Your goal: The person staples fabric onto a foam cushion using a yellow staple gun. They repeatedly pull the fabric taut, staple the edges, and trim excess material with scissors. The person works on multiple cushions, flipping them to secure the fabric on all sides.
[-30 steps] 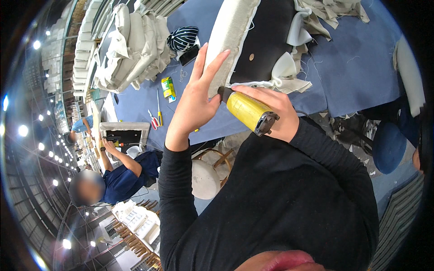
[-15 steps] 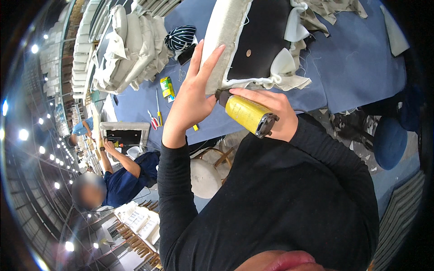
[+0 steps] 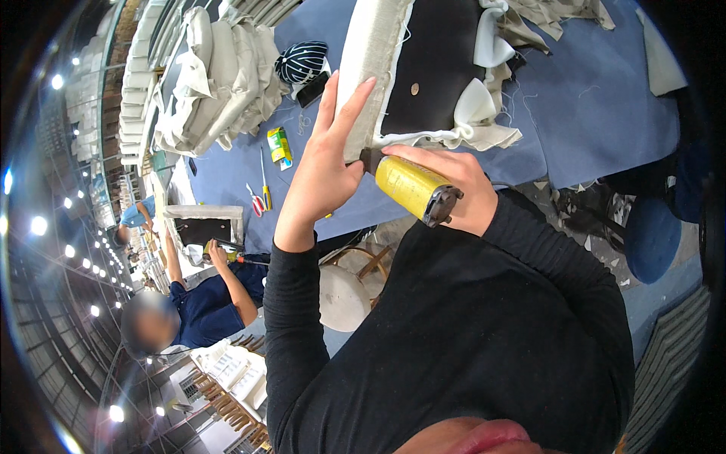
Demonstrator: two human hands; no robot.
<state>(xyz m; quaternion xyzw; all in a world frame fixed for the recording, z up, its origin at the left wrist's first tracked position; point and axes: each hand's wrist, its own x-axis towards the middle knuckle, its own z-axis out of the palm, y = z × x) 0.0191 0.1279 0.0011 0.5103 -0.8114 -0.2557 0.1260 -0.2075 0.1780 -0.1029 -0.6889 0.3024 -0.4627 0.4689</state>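
Observation:
A chair seat panel point(image 3: 435, 68) lies on the blue-covered table, black backing up, with beige fabric and white padding around its edges. Fabric along its left side is folded over; at the right and near corner, padding and cloth stick out loosely. My left hand point(image 3: 324, 178) rests against the panel's left side near the corner, fingers stretched and spread. A yellow staple gun point(image 3: 412, 188) is in the grip of my right hand point(image 3: 475, 193), which is partly hidden behind it. The gun's dark nose meets the panel's near left corner, close to my left thumb.
Left on the table point(image 3: 560, 98) lie scissors point(image 3: 258, 203), a yellow-handled screwdriver point(image 3: 265, 189), a green-yellow box point(image 3: 279, 145), a phone point(image 3: 312, 90) and a striped cap point(image 3: 302, 62). Covered panels point(image 3: 215, 83) pile up beyond. A co-worker point(image 3: 215, 306) handles another panel; a stool point(image 3: 344, 297) stands nearby.
My hands and the staple gun have barely shifted at the corner. The co-worker's near arm and tool have moved back from their panel, toward the right.

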